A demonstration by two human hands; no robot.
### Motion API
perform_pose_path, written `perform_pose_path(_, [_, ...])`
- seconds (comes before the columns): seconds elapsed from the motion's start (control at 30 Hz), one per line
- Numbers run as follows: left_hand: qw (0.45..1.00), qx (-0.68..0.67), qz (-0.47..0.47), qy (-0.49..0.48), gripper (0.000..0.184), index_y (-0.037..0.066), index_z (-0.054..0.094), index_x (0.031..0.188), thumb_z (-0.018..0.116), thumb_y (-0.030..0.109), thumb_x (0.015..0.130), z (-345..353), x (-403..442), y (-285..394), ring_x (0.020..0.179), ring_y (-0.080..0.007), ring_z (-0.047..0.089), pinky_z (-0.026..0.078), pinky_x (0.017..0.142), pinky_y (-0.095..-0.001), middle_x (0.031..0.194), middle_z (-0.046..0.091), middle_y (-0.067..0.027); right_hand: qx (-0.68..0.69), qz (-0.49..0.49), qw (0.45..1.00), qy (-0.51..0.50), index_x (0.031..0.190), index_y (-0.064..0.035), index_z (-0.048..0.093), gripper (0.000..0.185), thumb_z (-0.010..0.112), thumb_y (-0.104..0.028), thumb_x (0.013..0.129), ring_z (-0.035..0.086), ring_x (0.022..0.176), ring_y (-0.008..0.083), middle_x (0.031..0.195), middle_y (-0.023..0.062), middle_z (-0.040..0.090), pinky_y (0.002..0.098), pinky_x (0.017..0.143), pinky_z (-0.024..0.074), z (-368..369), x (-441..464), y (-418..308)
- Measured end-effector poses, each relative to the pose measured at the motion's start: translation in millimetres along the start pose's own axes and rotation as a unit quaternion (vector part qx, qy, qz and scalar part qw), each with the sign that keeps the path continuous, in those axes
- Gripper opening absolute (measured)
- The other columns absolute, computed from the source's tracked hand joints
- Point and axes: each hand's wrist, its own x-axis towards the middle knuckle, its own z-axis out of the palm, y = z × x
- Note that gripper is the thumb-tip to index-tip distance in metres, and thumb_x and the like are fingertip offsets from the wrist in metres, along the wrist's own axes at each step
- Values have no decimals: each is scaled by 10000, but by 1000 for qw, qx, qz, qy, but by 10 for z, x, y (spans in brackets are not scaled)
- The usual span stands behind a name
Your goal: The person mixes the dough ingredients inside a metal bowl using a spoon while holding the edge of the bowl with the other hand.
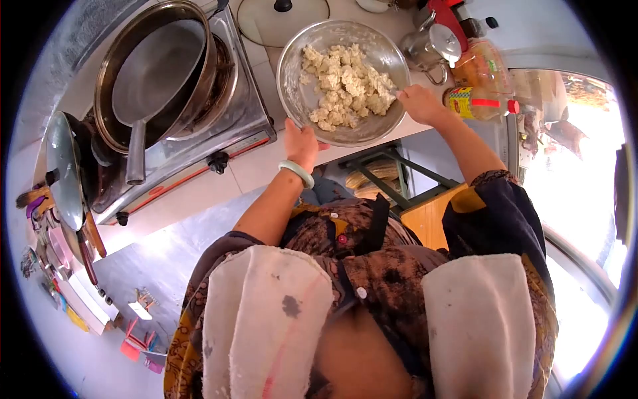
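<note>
A round metal bowl (292, 90) stands on the counter, holding a crumbly, pale, lumpy dough (349, 83). At its lower left rim is my left hand (302, 145), closed on the edge, with a pale bangle on the wrist. My right hand (422, 105) grips the rim at the right side, its fingertips just over the edge beside the dough. The undersides of both hands' grips are hidden.
Left of the bowl, a gas stove (249, 120) carries a large pot (106, 100) with a handled pan (156, 73) inside. A glass lid (266, 23) lies behind. A metal jug (425, 50) and an oil bottle (475, 103) stand right. A wooden stool (425, 216) is below.
</note>
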Motion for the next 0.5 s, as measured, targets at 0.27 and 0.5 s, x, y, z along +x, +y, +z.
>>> perform_pose_path(0.27, [998, -55, 14, -19, 433, -73, 182, 1342, 368, 53, 972, -19, 28, -40, 563, -268, 650, 580, 563, -342, 1152, 499, -264, 499, 324, 777, -207, 883, -54, 548, 385, 473, -424, 955, 326, 435, 75, 585, -26, 383, 246, 388, 257, 41, -545, -577])
perform_pose_path(0.5, [999, 15, 1, -42, 368, -81, 199, 1282, 358, 38, 972, -64, 86, -55, 597, -269, 664, 594, 574, -345, 1067, 515, -236, 682, 348, 615, -187, 1027, -48, 523, 360, 446, -398, 992, 297, 433, 45, 602, -57, 381, 197, 368, 234, 208, -627, -1106])
